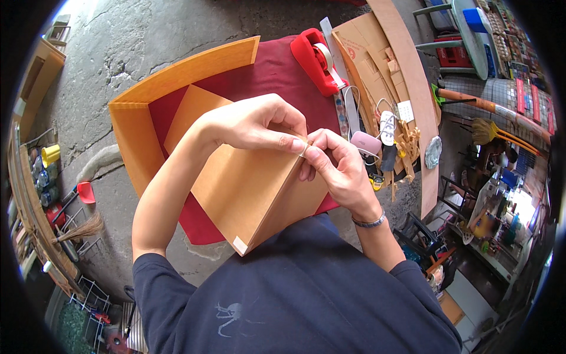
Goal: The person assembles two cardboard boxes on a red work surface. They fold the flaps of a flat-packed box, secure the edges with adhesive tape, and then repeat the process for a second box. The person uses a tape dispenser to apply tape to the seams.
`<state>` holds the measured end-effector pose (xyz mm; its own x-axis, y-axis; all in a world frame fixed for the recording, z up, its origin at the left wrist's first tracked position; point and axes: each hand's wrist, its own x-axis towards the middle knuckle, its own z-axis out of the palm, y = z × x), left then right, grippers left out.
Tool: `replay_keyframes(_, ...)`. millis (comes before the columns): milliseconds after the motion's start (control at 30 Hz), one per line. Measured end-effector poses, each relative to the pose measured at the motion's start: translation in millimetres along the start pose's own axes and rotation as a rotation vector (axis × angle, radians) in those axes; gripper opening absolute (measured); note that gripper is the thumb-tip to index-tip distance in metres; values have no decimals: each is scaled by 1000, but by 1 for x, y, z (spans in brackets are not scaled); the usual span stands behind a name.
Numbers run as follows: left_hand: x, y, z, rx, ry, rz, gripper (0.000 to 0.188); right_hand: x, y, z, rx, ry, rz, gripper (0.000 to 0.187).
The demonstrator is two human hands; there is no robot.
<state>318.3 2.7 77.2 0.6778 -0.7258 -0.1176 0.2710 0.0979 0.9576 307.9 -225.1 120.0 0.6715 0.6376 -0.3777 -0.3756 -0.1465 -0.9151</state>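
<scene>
Two brown board panels (236, 183) meet at an edge and stand tilted in front of my body. At their upper corner, my left hand (265, 127) is closed, its thumb pressing on the board's edge. My right hand (337, 168) pinches the same corner, thumb and fingertips touching beside the left thumb. A small pale strip, apparently tape, shows between the thumbs; most of it is hidden. Another white tape piece (240, 245) is stuck on the panels' lower corner. Behind my left forearm, an orange-brown board frame (188, 66) with a corner lies on the red cloth (271, 74).
A red tape dispenser (309, 59) sits at the cloth's far right. Beyond it are cardboard (367, 50), a pink computer mouse (365, 143), wood offcuts (408, 144) and a yellow tape measure (376, 182). A long plank (421, 88) borders these. A broom (82, 227) is at far left.
</scene>
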Motion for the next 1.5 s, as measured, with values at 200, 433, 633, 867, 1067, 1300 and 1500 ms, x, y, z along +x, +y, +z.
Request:
replay_keyframes(200,2,4,0,77,44,-1,27,1,1,0,-12,19,12,14)
replay_keyframes(433,5,8,-3,-26,-24,2,21,0,1,0,-28,23,31,13)
replay_keyframes(633,9,5,-6,-81,-44,13,21,1,-2,1,-40,33,22,12)
replay_keyframes(867,9,2,-4,-123,-34,61,21,0,1,1,-28,68,45,12)
replay_keyframes(1067,9,5,-3,-104,-27,49,22,-2,4,-1,-230,180,42,20)
replay_keyframes(1300,10,4,-2,-88,28,39,28,-4,18,-10,-212,255,92,24)
replay_keyframes(1500,3,2,-1,39,78,-121,36,13,15,-24,-584,58,-292,23)
